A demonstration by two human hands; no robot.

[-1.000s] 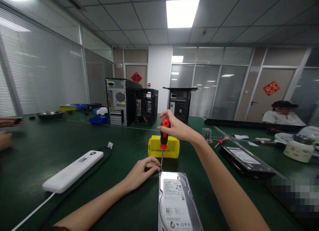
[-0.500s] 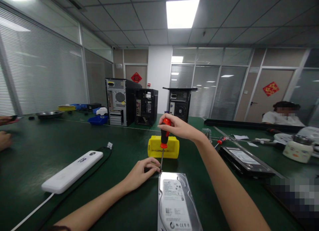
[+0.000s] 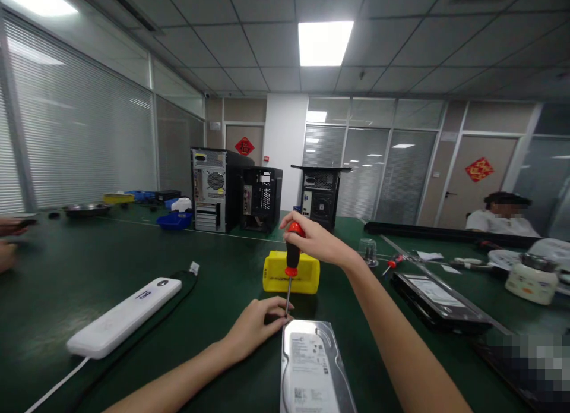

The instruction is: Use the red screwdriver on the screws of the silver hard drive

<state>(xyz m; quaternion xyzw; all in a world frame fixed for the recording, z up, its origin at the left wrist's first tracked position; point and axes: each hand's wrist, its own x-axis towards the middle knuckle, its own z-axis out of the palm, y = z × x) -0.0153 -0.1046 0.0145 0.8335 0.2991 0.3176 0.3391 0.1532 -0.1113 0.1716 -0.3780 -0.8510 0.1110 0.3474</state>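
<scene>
My right hand [image 3: 307,237] is closed round the red and black handle of a screwdriver [image 3: 293,261], which stands nearly upright with its tip down. At that tip, my left hand [image 3: 262,324] brings its thumb and fingertips together, beside the far left corner of a silver hard drive [image 3: 312,365]. Whatever lies between those fingertips is too small to make out. The hard drive lies label up on the green table [image 3: 214,377], its near end cut off by the frame. Just behind the screwdriver sits a yellow bin [image 3: 271,273].
A white power strip [image 3: 124,315] with cables lies left. Computer cases [image 3: 218,190] stand at the back. On the right are another hard drive [image 3: 439,297], a second screwdriver [image 3: 392,263], a clear cup [image 3: 368,251] and a jar [image 3: 532,279]. Another person's hands [image 3: 6,243] show at far left.
The view has tilted up slightly, so everything sits lower in the picture. My right hand still grips the screwdriver, and my left fingertips remain at its tip.
</scene>
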